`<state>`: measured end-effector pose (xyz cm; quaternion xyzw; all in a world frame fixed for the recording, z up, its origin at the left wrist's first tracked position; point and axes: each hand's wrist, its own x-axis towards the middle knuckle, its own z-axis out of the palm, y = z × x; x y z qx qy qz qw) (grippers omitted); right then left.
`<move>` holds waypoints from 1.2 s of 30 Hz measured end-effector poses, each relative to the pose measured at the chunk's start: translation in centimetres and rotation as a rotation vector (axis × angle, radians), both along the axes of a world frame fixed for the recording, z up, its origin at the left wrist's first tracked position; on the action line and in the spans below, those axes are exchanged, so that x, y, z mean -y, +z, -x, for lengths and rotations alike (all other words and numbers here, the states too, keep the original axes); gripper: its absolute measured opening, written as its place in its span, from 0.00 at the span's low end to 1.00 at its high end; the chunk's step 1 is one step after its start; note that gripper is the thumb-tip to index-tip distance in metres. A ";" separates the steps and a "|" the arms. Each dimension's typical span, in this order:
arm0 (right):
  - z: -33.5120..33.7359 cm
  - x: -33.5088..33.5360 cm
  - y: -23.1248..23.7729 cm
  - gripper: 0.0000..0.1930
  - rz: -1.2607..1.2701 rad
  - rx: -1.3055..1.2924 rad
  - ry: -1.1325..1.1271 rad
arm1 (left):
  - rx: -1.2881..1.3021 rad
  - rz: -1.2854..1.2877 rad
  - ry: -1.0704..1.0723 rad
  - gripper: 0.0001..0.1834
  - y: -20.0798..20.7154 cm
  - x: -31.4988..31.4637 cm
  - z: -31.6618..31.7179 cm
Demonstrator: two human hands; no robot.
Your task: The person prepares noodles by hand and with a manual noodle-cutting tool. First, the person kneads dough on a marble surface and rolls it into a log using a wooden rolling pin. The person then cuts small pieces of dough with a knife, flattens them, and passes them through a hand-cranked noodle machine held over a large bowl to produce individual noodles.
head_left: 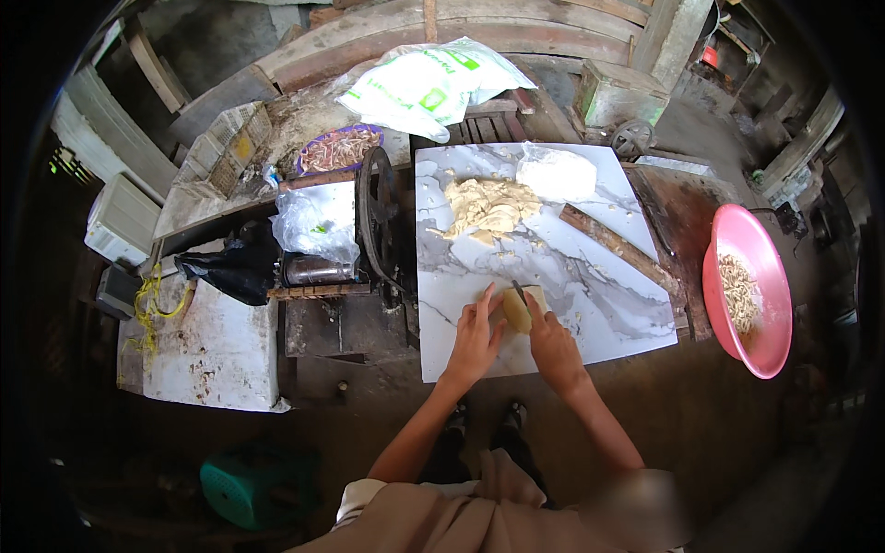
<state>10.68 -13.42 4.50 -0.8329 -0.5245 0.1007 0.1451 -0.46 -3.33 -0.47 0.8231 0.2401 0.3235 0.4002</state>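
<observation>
A pale yellow block of dough (515, 315) lies near the front edge of the marble-patterned board (461, 355). My right hand (553, 346) is closed round a knife (520, 293), its dark blade resting on or just over the block. To the left of the dough, my left hand (477, 334) has its fingers stretched out, the tips at or close to its side; whether they touch is unclear. Farther back sits a rough heap of dough (491, 206), with a clear bag of white powder (557, 173) behind it to the right. A wooden rolling pin (616, 243) lies slantwise on the board's right part.
Left of the board stands a roller machine with a large dark wheel (376, 217). A pink basin (772, 304) of pale strips is at the right. White-green sacks (433, 85) and a tray of reddish strips (339, 150) lie behind. A green stool (230, 493) stands low at the left.
</observation>
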 end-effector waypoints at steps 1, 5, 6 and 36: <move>0.7 -0.3 0.2 0.36 0.023 0.047 0.004 | -0.005 0.001 -0.015 0.34 -0.2 -0.2 0.0; 2.4 -0.8 0.4 0.35 0.059 0.102 -0.029 | 0.013 -0.066 -0.019 0.36 -0.8 -0.6 0.1; 2.6 -0.9 0.3 0.36 0.078 0.117 -0.044 | 0.016 -0.066 -0.022 0.36 -0.9 -0.6 0.0; 7.3 4.5 -1.9 0.40 0.078 0.248 -0.126 | -0.087 -0.067 -0.002 0.35 -1.6 -0.1 -0.2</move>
